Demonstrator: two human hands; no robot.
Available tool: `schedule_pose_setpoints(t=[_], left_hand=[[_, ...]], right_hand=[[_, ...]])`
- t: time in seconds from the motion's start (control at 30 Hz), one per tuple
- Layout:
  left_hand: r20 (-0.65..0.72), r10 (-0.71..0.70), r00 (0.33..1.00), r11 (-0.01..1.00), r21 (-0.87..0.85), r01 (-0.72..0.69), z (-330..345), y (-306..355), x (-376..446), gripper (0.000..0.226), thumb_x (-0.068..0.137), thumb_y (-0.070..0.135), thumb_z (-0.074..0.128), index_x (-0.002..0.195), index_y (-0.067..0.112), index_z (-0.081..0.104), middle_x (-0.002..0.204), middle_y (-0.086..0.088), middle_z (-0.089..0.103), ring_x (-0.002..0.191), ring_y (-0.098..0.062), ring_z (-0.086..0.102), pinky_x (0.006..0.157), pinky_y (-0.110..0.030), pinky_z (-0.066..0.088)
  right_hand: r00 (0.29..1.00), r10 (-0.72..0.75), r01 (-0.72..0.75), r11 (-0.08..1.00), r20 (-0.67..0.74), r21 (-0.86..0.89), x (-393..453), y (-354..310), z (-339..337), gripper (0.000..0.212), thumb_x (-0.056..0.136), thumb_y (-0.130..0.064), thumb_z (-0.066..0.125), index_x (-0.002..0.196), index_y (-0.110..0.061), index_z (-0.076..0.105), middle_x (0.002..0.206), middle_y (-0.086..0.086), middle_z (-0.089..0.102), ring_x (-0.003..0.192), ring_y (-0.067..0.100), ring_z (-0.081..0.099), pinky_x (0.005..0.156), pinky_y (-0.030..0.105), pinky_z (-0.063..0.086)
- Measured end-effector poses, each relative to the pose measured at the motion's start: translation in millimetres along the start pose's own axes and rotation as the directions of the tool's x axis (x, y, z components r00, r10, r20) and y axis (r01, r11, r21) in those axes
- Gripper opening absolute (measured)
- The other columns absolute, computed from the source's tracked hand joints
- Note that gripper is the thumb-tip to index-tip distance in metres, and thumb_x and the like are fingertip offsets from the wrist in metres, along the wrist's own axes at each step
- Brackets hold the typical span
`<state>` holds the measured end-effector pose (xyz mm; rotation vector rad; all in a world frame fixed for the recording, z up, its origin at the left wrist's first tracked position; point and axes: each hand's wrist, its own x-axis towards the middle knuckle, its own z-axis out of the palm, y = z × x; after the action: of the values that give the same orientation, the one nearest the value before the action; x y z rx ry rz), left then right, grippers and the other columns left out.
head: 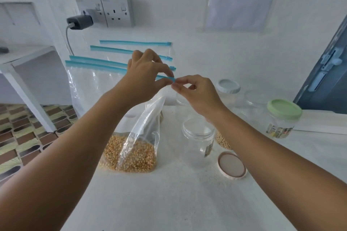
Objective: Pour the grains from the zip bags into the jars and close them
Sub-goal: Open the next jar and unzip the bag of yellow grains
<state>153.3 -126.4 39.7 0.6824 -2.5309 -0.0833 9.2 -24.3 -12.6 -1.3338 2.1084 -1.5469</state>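
Observation:
A clear zip bag (pixel 142 137) with yellow corn kernels in its bottom stands on the white table (pixel 169 202). My left hand (pixel 144 77) pinches the right end of the bag's blue zip strip (pixel 165 78). My right hand (pixel 195 93) pinches the strip's tip from the right, fingertips meeting those of the left. An empty clear jar (pixel 199 142) stands open just right of the bag, and its pink-rimmed lid (pixel 232 165) lies flat beside it. Pale grains (pixel 222 141) show behind my right forearm.
Several more zip bags with blue strips (pixel 120 58) lean against the wall behind. A jar with a green lid (pixel 283 118), a jar with a pale blue lid (pixel 228 88) and a clear lidless jar (pixel 255 101) stand at the right. A charger (pixel 79 22) hangs from the wall socket.

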Motion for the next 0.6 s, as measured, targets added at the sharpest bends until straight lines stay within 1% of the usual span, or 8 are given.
schedule_pose_setpoints(t=[0.07,0.17,0.27,0.33,0.4,0.47,0.53,0.6], left_hand=[[-0.013,-0.007,1.000,0.997,-0.072,0.006,0,-4,0,0.020,0.091,0.049,0.070,0.110,0.042,0.074,0.119,0.005,0.045,0.122,-0.023,0.034,0.101,-0.033,0.023],[0.014,-0.003,1.000,0.991,-0.135,0.005,-3,-9,1,0.016,0.087,0.054,0.073,0.101,0.048,0.071,0.118,0.006,0.048,0.120,-0.020,0.035,0.101,-0.035,0.025],[0.021,-0.001,1.000,0.994,-0.108,0.003,-9,-7,0,0.018,0.089,0.050,0.073,0.105,0.044,0.074,0.120,0.009,0.044,0.118,-0.014,0.028,0.099,-0.034,0.022],[0.005,-0.003,1.000,0.998,-0.062,0.003,-11,-10,-3,0.017,0.091,0.047,0.072,0.108,0.043,0.073,0.121,0.009,0.041,0.118,-0.015,0.026,0.098,-0.034,0.019],[-0.008,-0.009,1.000,0.999,-0.037,0.009,-11,-16,-6,0.016,0.092,0.046,0.071,0.108,0.042,0.073,0.121,0.008,0.040,0.122,-0.019,0.029,0.099,-0.034,0.018],[-0.009,-0.005,1.000,0.999,-0.036,0.005,-10,-19,-10,0.018,0.093,0.046,0.070,0.109,0.040,0.074,0.120,0.008,0.040,0.125,-0.022,0.030,0.099,-0.034,0.019],[-0.019,0.007,1.000,0.999,-0.038,-0.007,-8,-16,-11,0.018,0.093,0.045,0.070,0.110,0.039,0.074,0.121,0.008,0.039,0.126,-0.022,0.030,0.100,-0.034,0.019],[-0.022,0.023,1.000,1.000,-0.015,-0.023,-6,-12,-11,0.019,0.093,0.046,0.070,0.110,0.040,0.074,0.123,0.009,0.039,0.127,-0.023,0.029,0.102,-0.037,0.021]], right_hand=[[0.999,-0.025,0.026,0.999,-0.021,0.027,-3,-1,0,0.023,0.092,-0.045,0.075,0.111,-0.032,0.078,0.115,-0.012,0.070,0.098,0.014,0.064,0.097,0.049,0.056],[0.997,-0.076,0.076,0.997,-0.033,0.024,-4,0,1,0.019,0.092,-0.043,0.075,0.107,-0.033,0.078,0.111,-0.014,0.068,0.098,0.014,0.063,0.095,0.046,0.057],[0.989,-0.135,0.134,0.991,-0.063,-0.022,-6,4,4,0.008,0.093,-0.042,0.075,0.101,-0.043,0.073,0.103,-0.024,0.060,0.095,0.010,0.062,0.096,0.047,0.055],[0.978,-0.171,0.166,0.985,-0.117,-0.047,-9,9,5,0.009,0.094,-0.039,0.075,0.103,-0.040,0.075,0.099,-0.024,0.058,0.092,0.008,0.061,0.092,0.047,0.056],[0.974,-0.175,0.168,0.984,-0.145,-0.058,-11,14,3,0.009,0.093,-0.037,0.077,0.102,-0.037,0.075,0.098,-0.025,0.056,0.091,0.007,0.061,0.092,0.049,0.055],[0.980,-0.163,0.158,0.986,-0.112,-0.047,-13,15,1,0.011,0.093,-0.039,0.076,0.101,-0.045,0.071,0.104,-0.027,0.053,0.095,0.007,0.059,0.098,0.050,0.053],[0.984,-0.166,0.162,0.985,-0.069,-0.063,-11,10,1,0.014,0.092,-0.048,0.074,0.102,-0.054,0.067,0.109,-0.030,0.050,0.099,0.004,0.057,0.103,0.051,0.051],[0.981,-0.188,0.182,0.978,-0.054,-0.099,-9,5,2,0.010,0.091,-0.050,0.073,0.100,-0.052,0.068,0.107,-0.030,0.049,0.099,0.002,0.055,0.103,0.052,0.050]])
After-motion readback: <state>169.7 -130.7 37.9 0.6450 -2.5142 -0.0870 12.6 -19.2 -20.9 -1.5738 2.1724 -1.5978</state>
